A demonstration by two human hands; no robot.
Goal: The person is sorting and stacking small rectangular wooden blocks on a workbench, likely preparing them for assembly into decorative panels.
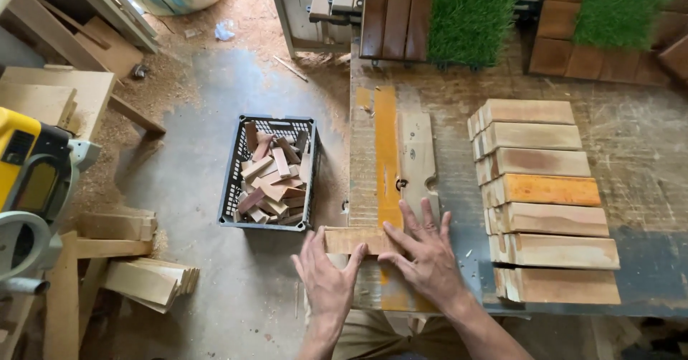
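Both hands lie spread and flat on a short wooden block [352,240] at the tabletop [645,152] left edge: left hand [326,277] at the overhanging end, right hand [426,256] beside it. Stacked wood slats [545,199] sit right. A black crate of offcuts [271,174] stands on open floor [193,181].

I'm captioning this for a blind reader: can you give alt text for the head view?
Both hands, left hand and right hand, press flat on a small wood block at a workbench edge. Stacked boards lie right; a black crate of offcuts sits on the floor.
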